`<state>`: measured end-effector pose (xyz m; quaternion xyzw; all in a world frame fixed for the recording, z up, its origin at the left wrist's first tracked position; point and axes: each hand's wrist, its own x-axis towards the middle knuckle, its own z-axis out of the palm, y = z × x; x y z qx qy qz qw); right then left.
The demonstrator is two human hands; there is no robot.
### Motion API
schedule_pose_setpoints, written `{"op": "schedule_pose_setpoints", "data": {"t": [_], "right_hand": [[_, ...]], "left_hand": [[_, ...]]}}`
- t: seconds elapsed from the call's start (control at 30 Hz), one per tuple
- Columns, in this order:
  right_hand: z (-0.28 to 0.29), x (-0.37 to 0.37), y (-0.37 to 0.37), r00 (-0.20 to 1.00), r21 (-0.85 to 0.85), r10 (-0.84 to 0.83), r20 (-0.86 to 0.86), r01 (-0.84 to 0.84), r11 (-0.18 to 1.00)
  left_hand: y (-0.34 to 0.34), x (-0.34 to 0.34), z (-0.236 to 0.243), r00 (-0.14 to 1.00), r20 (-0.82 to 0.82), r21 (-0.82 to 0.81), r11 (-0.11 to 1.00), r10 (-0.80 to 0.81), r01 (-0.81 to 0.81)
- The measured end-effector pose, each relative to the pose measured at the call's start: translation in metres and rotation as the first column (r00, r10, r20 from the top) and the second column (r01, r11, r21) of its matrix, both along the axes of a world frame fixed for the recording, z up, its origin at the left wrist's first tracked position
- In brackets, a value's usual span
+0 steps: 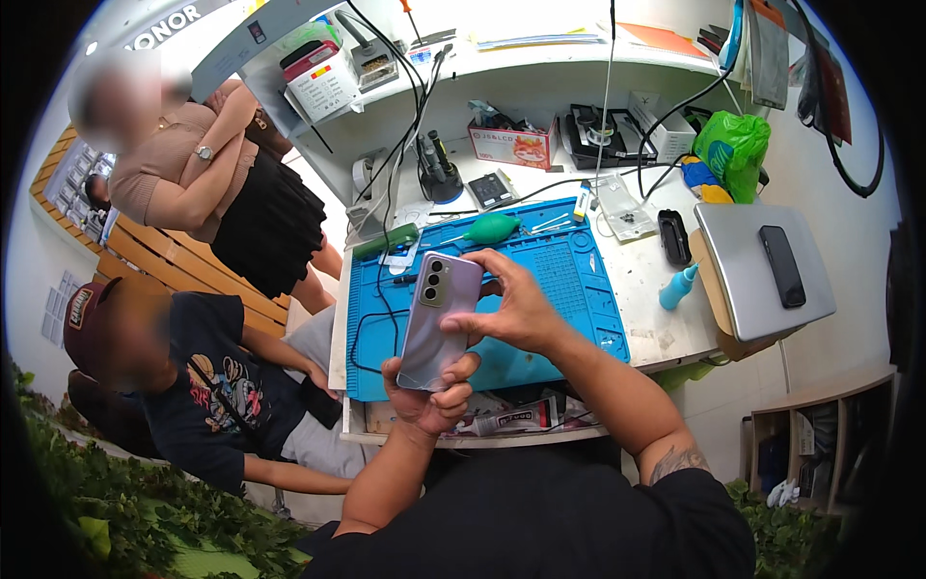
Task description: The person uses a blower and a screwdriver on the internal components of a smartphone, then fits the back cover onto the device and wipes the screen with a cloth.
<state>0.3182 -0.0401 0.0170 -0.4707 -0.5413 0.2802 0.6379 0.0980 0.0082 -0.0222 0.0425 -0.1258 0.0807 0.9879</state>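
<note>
A lilac smartphone [446, 314] is held up over the blue repair mat [569, 328], its back with the camera lenses turned toward me. My left hand [429, 403] grips its lower end, fingers wrapped round the bottom edge. My right hand [516, 304] pinches its right side, with the thumb across the back and the other fingers behind the upper edge. The phone's screen side is hidden. On the mat beyond lie a green air blower [492, 229] and a black cable [359, 333] at the left.
An open drawer [521, 421] with tubes sits below the mat. To the right are a light-blue bottle [678, 288], a silver laptop [733, 232] and a black phone [782, 266]. Two people stand and sit at the left. Cables [417, 125] hang over the desk.
</note>
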Motion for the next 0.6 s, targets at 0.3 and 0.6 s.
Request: {"op": "schedule_pose_setpoints", "data": {"t": [0.3,0.6], "right_hand": [[-0.013,0.014,0.007,0.996,-0.232,-0.026,0.089,0.046,0.972],[-0.013,-0.004,-0.033,0.962,-0.008,-0.177,0.209,0.183,0.983]], "left_hand": [[-0.001,-0.005,-0.003,0.999,-0.040,0.016,1.000,-0.016,0.016],[0.036,-0.022,0.077,0.777,-0.032,0.757,0.523,0.629,-0.392]]}}
